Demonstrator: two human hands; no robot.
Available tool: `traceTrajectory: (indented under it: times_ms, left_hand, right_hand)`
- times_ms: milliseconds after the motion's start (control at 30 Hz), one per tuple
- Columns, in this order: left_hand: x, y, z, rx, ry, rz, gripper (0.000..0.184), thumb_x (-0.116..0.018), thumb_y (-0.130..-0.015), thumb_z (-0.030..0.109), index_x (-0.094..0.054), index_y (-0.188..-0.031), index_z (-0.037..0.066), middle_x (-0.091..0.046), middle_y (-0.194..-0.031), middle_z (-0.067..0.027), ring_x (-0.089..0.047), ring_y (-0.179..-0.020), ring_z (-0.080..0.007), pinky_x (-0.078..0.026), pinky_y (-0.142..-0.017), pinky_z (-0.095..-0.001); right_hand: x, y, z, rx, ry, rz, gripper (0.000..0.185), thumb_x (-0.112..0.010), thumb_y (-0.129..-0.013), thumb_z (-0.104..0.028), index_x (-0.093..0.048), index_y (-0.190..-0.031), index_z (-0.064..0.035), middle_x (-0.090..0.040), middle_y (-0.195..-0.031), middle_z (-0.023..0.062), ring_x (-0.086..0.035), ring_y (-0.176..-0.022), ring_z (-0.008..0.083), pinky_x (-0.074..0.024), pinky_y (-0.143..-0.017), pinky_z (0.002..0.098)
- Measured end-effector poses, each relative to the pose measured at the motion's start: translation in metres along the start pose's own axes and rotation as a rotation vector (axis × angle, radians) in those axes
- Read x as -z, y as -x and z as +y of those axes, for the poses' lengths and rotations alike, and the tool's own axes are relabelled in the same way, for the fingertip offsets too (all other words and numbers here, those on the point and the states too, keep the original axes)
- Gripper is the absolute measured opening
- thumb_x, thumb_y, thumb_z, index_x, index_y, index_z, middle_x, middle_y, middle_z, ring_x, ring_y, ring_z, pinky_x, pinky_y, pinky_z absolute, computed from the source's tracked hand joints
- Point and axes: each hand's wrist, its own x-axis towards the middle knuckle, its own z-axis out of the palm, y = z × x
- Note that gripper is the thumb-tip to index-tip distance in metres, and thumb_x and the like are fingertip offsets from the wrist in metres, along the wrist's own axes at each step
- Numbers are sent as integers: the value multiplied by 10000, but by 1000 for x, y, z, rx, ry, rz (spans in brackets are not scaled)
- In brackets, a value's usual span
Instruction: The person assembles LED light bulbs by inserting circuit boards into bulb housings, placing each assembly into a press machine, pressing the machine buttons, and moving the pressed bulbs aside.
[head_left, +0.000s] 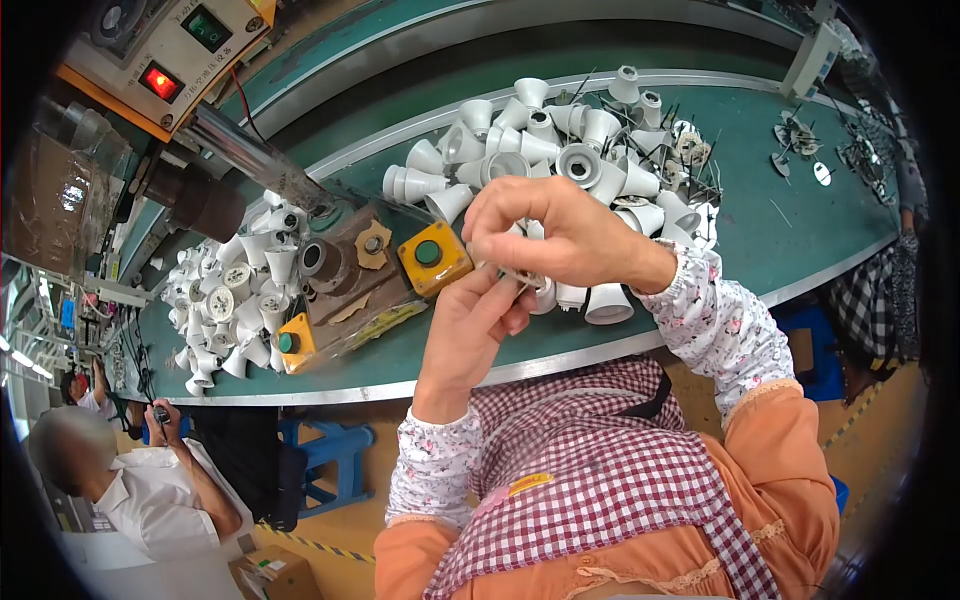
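In front of my body, above the near edge of the green bench, my two hands meet. My left hand (pixel 468 325) pinches from below, thumb and fingers pressed together. From above, my right hand (pixel 555 235) curls over with its fingers closed at the same spot. Between them shows a small pale part (pixel 522 277), mostly hidden by the fingers; its kind cannot be made out. Just beyond my hands lies a heap of white cone-shaped lamp housings (pixel 532 148). One housing (pixel 608 304) rests below my right wrist, near the bench edge.
Left of my hands stands a press fixture (pixel 345 262) with yellow button boxes (pixel 435 258) and a control box (pixel 165 60) above. Another pile of assembled housings (pixel 235 290) lies beyond. Small discs with leads (pixel 797 140) are at right. A seated person (pixel 160 490) works at left.
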Motion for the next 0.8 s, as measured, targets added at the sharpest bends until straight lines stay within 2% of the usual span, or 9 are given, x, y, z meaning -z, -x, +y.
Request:
traceTrajectory:
  times_ms: [133,233,333,433,533,633,733,800]
  left_hand:
    - [5,3,-6,14,177,-58,182,-595,-925,142,-642,-976,-26,-617,-835,-44,-476,-668,-77,-405,-595,-248]
    - [5,4,-6,-45,280,-101,180,-622,-904,125,-643,-1013,-18,-624,-849,-38,-494,-676,-86,-408,-596,-247]
    - [2,5,-7,-115,215,29,186,-641,-887,102,-644,-1038,-6,-635,-888,-33,-536,-715,-98,-427,-617,-247]
    - [7,1,-12,-204,244,-42,184,-648,-879,94,-650,-1043,11,-651,-948,-47,-571,-764,-106,-455,-648,-244]
    - [6,1,-15,-235,167,-25,334,-723,-816,193,-615,-1091,35,-624,-911,-18,-477,-679,-84,-376,-594,-257]
    - [10,0,-18,-266,192,36,337,-713,-825,169,-611,-1114,29,-635,-945,-27,-550,-753,-102,-441,-640,-267]
    - [3,2,-15,-307,91,150,311,-695,-834,113,-615,-1120,22,-645,-995,-37,-610,-881,-139,-504,-740,-292]
    - [13,0,-21,-372,15,134,290,-683,-838,81,-624,-1114,20,-646,-1027,-45,-614,-957,-160,-514,-804,-306]
  right_hand:
    - [-3,2,8,-183,-297,82,102,-601,-865,-95,-611,-839,3,-628,-933,73,-576,-869,121,-467,-752,269]
    - [-2,8,12,-156,-330,95,91,-604,-860,-84,-607,-851,7,-627,-932,69,-572,-864,112,-469,-756,269]
    - [-4,13,12,52,-204,169,63,-619,-833,-65,-611,-843,-3,-626,-934,69,-585,-858,132,-471,-761,273]
    - [-2,14,10,251,102,227,69,-663,-772,-41,-624,-827,-23,-623,-924,66,-597,-857,167,-477,-760,278]
    - [-4,16,11,284,166,245,105,-700,-723,-31,-653,-816,-46,-620,-915,62,-602,-868,196,-485,-760,293]
    - [-5,20,9,317,245,249,134,-727,-698,-28,-679,-819,-62,-621,-910,52,-605,-864,198,-487,-753,314]
    - [-2,20,2,437,404,243,126,-721,-712,-77,-664,-824,-75,-625,-904,44,-593,-801,195,-487,-712,292]
    - [-1,22,0,478,477,219,135,-723,-704,-69,-660,-824,-72,-624,-919,43,-597,-815,199,-487,-716,296]
